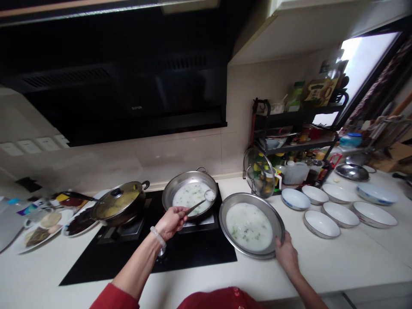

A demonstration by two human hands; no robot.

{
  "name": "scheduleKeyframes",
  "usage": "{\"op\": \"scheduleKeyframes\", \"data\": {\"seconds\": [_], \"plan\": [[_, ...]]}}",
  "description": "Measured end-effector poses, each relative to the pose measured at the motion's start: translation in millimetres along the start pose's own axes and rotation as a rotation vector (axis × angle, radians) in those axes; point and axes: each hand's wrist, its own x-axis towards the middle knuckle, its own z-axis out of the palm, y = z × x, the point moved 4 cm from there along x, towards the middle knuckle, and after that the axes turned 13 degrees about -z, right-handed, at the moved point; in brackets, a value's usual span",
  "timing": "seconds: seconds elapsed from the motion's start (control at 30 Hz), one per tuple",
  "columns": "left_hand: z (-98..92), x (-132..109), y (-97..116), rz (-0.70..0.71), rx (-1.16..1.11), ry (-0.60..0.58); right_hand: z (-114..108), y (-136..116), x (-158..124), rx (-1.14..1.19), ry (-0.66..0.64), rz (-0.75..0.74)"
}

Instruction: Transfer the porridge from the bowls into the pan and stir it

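Note:
My left hand [170,222], with a pale bracelet at the wrist, is closed round the handle of a ladle [196,207]. The ladle's bowl, with white liquid in it, is over the right side of a steel wok [168,195] on the stove. White soup [189,193] with green bits lies in the wok. To the right, a wide metal basin [227,231] on the counter holds more of the same white soup [247,225]. My right hand [287,253] grips the basin's lower right rim, its thumb on the edge.
A lidded pan [119,204] of yellowish food stands on the left of the black cooktop [128,257]. Plates of food [51,229] lie beyond it. Several bowls [322,223] sit right of the basin. A glass lid [259,171] leans against a rack [296,146]. The range hood [138,94] hangs above.

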Motion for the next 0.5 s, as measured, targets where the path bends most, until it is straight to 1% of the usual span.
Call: {"op": "scheduleKeyframes", "data": {"seconds": [0.1, 0.17, 0.3, 0.33, 0.4, 0.5], "plan": [[19.1, -6.5, -4.6, -0.011, 0.037, -0.055, 1.0, 0.4, 0.5, -0.009, -0.004, 0.004], [33.0, -7.0, -12.4, -0.027, 0.069, -0.075, 1.4, 0.5, 0.7, -0.006, -0.014, 0.007], [60.7, 3.2, -40.4, -0.058, 0.187, -0.087, 1.1, 0.6, 0.6, 0.007, -0.009, 0.008], [66.3, 7.2, -48.3, -0.041, 0.234, -0.075, 0.8, 0.5, 0.4, 0.009, -0.004, 0.005], [75.0, 14.7, -63.3, 0.020, 0.371, -0.024, 0.3, 0.0, 0.0, 0.010, -0.002, 0.004], [85.0, 17.1, -73.2, 0.325, 0.652, 0.054, -1.0, -1.2, -0.8, 0.011, -0.007, 0.010]]}}
